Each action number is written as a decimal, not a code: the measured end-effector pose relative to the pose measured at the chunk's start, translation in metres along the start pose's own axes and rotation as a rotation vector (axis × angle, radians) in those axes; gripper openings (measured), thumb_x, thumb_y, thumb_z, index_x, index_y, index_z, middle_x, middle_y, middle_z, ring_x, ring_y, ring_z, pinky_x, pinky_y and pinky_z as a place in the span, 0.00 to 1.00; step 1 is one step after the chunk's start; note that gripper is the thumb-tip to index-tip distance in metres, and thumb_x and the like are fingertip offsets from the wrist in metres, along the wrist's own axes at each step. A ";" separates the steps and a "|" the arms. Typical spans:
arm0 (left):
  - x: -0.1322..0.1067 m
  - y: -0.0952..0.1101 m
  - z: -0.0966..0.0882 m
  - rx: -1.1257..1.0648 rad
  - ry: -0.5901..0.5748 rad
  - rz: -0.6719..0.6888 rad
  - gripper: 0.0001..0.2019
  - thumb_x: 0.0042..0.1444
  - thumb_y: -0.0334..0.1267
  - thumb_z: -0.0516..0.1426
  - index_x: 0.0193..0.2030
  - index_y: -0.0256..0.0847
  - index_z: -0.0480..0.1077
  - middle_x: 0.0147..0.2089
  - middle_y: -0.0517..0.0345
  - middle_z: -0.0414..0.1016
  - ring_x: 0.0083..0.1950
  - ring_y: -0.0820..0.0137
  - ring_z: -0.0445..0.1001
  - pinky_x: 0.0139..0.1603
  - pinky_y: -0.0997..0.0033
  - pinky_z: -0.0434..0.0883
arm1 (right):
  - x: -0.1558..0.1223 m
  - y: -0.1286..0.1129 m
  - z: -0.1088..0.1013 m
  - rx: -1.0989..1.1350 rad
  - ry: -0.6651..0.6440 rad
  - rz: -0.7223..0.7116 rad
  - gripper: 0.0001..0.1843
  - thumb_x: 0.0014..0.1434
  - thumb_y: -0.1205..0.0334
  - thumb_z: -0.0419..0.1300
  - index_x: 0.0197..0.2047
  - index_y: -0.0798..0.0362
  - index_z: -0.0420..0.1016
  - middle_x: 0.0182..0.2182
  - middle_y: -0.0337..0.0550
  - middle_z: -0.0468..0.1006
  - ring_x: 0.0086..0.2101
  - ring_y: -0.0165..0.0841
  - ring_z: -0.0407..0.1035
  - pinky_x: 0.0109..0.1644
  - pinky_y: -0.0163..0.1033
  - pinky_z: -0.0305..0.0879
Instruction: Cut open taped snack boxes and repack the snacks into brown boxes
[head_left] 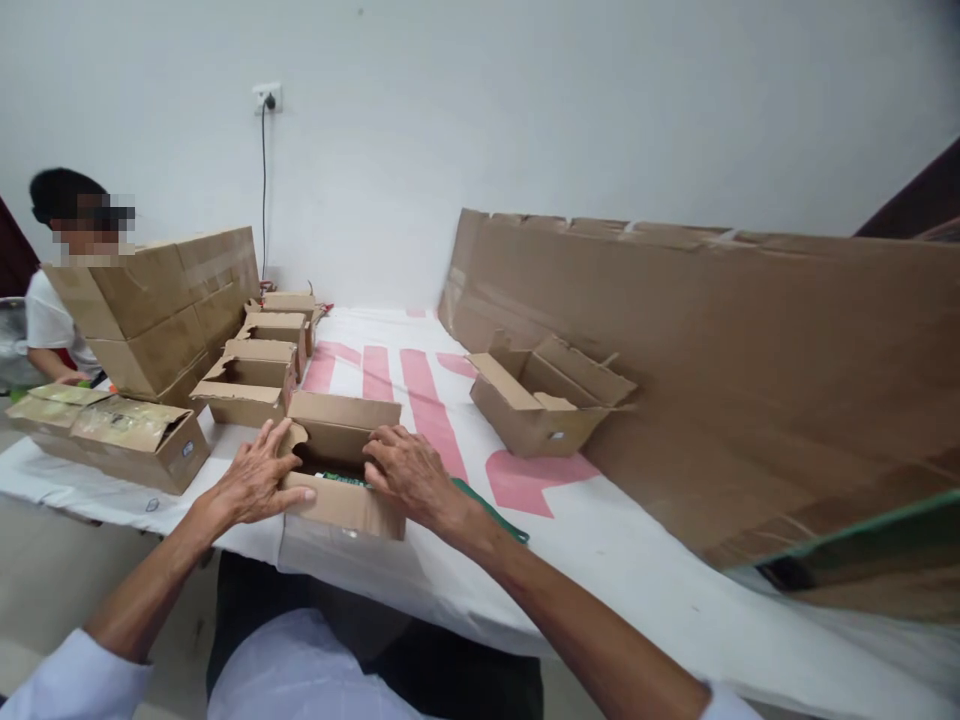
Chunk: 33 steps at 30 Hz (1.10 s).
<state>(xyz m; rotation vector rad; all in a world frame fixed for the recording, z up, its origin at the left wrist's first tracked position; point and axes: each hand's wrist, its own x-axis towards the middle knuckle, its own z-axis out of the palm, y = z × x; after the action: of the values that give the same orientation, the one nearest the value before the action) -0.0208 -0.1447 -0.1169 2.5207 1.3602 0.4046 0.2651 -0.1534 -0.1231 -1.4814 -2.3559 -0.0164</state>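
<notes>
A small open cardboard box (346, 425) sits at the near edge of the white-covered table (645, 560), with something green showing inside it. My left hand (255, 478) rests on the box's left side, fingers spread over the near flap. My right hand (409, 472) lies on the right of the near flap, fingers flat and together, pressing it. Neither hand grips anything.
A row of similar open boxes (251, 385) runs back to the wall. Another open box (547, 405) stands to the right. Large flat cardboard sheets (750, 360) lean along the right. At the left are a big carton (161, 305), closed boxes (120, 435) and a seated person (56, 290).
</notes>
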 end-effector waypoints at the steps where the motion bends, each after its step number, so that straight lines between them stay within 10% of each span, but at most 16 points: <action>1: 0.003 -0.003 0.000 -0.002 -0.026 -0.031 0.25 0.59 0.63 0.63 0.51 0.45 0.78 0.81 0.46 0.49 0.81 0.33 0.41 0.74 0.30 0.53 | -0.001 0.002 -0.002 -0.005 0.017 0.018 0.11 0.67 0.68 0.56 0.40 0.51 0.81 0.48 0.49 0.81 0.49 0.40 0.72 0.50 0.43 0.63; 7: 0.020 -0.013 -0.011 -0.201 -0.015 -0.058 0.21 0.63 0.59 0.59 0.53 0.47 0.73 0.64 0.50 0.69 0.64 0.53 0.70 0.64 0.57 0.69 | -0.016 0.022 -0.011 -0.083 0.122 0.134 0.14 0.68 0.70 0.53 0.42 0.51 0.80 0.49 0.49 0.82 0.47 0.41 0.72 0.47 0.43 0.62; 15: 0.042 0.025 -0.013 0.139 -0.069 -0.222 0.28 0.50 0.38 0.64 0.60 0.50 0.69 0.48 0.53 0.69 0.44 0.55 0.75 0.46 0.61 0.71 | -0.039 0.042 0.004 -0.260 0.180 -0.029 0.11 0.66 0.70 0.57 0.45 0.54 0.81 0.58 0.58 0.77 0.57 0.50 0.67 0.55 0.50 0.62; 24: -0.029 0.042 -0.021 -0.067 0.083 -0.140 0.34 0.57 0.38 0.57 0.71 0.47 0.60 0.62 0.48 0.73 0.55 0.54 0.76 0.56 0.56 0.72 | -0.067 0.047 0.027 -0.154 0.254 -0.079 0.13 0.70 0.72 0.51 0.46 0.54 0.77 0.46 0.52 0.82 0.43 0.42 0.73 0.48 0.44 0.65; 33: -0.059 0.061 -0.019 -0.280 0.199 -0.176 0.32 0.56 0.36 0.52 0.70 0.42 0.60 0.57 0.48 0.75 0.52 0.58 0.78 0.49 0.59 0.75 | -0.054 0.017 0.002 -0.185 0.133 -0.188 0.10 0.69 0.72 0.55 0.40 0.53 0.77 0.41 0.51 0.80 0.45 0.43 0.72 0.47 0.44 0.66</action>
<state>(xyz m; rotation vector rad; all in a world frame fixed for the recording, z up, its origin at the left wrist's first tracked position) -0.0112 -0.2255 -0.0859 2.1628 1.4651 0.7674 0.3001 -0.1922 -0.1447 -1.2868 -2.4278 -0.3783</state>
